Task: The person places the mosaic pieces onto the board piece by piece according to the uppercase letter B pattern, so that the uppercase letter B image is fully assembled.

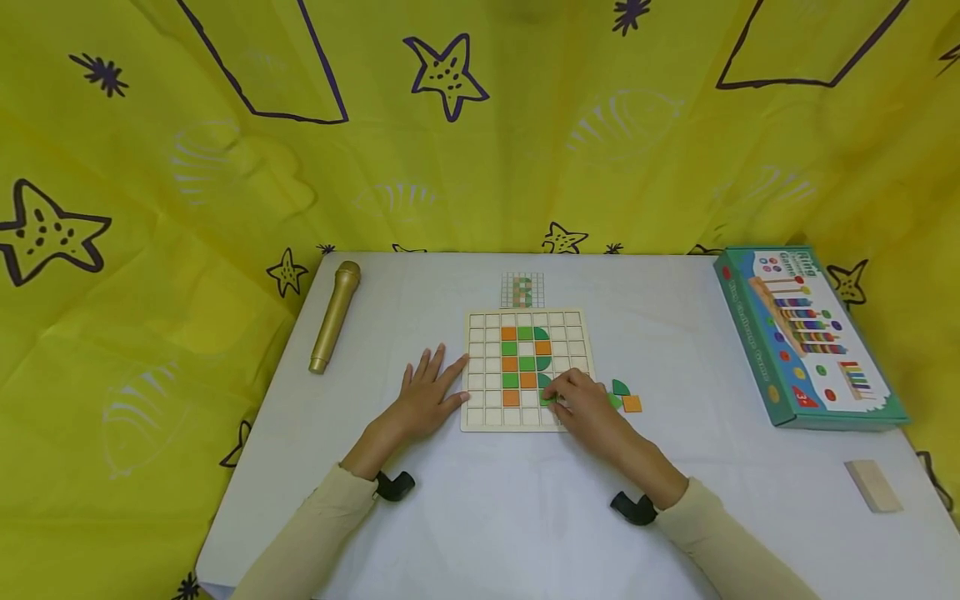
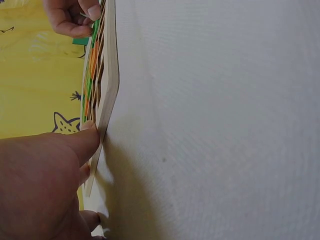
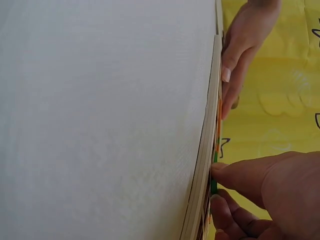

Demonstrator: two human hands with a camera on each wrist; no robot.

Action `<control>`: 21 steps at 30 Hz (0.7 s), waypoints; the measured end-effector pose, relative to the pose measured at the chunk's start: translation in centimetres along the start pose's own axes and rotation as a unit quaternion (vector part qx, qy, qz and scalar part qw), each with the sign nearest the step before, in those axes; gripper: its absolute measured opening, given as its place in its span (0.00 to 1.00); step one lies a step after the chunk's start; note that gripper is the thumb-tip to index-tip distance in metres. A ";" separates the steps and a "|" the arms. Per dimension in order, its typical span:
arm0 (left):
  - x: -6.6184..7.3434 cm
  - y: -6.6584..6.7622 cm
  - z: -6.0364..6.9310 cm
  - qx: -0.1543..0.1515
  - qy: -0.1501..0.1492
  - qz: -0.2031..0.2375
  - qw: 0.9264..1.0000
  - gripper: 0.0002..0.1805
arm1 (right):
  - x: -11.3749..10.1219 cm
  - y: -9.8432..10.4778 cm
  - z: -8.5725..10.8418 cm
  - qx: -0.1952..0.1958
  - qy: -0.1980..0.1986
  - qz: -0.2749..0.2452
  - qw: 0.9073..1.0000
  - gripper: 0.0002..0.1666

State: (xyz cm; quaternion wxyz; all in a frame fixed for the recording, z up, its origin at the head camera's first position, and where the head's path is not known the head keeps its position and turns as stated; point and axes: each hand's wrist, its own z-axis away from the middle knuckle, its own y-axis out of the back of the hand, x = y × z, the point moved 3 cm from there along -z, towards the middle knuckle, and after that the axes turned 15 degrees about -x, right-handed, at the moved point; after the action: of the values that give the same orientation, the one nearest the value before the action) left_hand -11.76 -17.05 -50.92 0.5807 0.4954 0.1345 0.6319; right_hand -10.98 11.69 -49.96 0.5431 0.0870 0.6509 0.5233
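Note:
A wooden grid board (image 1: 483, 417) lies flat on the white table, its orange, green and rounded dark-green tiles forming a letter-like pattern. My left hand (image 1: 423, 400) rests at the board's left edge with fingers spread; in the left wrist view its thumb (image 2: 89, 135) touches the rim. Over the board's lower right, my right hand (image 1: 588, 408) pinches a green tile (image 3: 214, 186) against the grid, its exact shape mostly hidden by the fingers. Beside that hand lie a dark-green quarter-round tile (image 1: 620, 387), an orange square tile (image 1: 632, 404) and a partly covered light-green tile (image 1: 615, 401).
Behind the board lies a small pattern card (image 1: 522, 290) with a similar design. A gold microphone-shaped object (image 1: 335, 317) is at the left. On the right are a game box (image 1: 813, 337) and a wooden block (image 1: 873, 486). A yellow curtain (image 1: 517, 167) hangs behind the table.

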 end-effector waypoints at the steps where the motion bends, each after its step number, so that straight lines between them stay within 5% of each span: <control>1: 0.0 0.0 0.0 0.000 0.001 0.000 1.000 0.38 | 0.0 0.0 0.0 -0.001 -0.003 -0.003 1.000 0.09; 21: 0.0 0.0 0.0 -0.004 -0.001 -0.003 1.000 0.38 | 0.2 0.4 0.0 -0.022 -0.014 0.005 1.000 0.10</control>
State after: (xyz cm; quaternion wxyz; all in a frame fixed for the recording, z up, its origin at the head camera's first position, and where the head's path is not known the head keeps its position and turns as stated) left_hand -11.74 -17.10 -50.90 0.5852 0.4933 0.1327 0.6298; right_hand -11.23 12.01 -49.73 0.5512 0.0853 0.6317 0.5384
